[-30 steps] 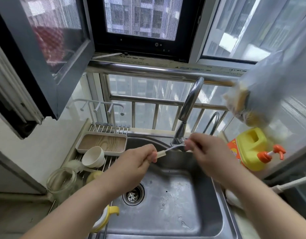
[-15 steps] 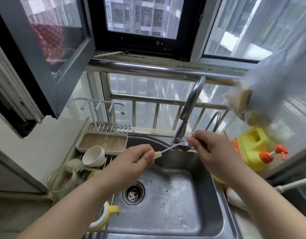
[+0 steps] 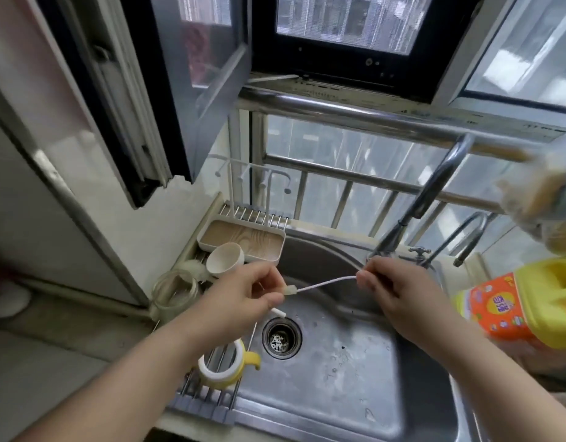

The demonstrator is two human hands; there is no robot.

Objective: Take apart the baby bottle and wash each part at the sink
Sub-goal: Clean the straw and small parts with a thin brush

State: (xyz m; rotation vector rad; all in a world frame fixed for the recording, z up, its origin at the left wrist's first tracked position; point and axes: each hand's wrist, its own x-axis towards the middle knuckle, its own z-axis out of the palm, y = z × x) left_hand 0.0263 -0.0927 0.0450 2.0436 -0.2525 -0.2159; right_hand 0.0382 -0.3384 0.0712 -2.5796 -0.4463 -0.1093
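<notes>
Bottle's already apart: glass body [image 3: 175,293], cap [image 3: 225,259] & handle ring [image 3: 225,366] sitting on rack left of the fingers. Left hand [image 3: 243,298] & right hand [image 3: 393,291] are pinching the thin straw [image 3: 323,283] ends over sink [image 3: 355,378]. No water running; washing seemingly unfinished.

Two bare arms, coming in from the bottom. No sleeves, no gloves. Left hand [image 3: 243,298] and right hand [image 3: 399,295] bare too, with short, plain nails. No rings, no watch, no bands.
</notes>
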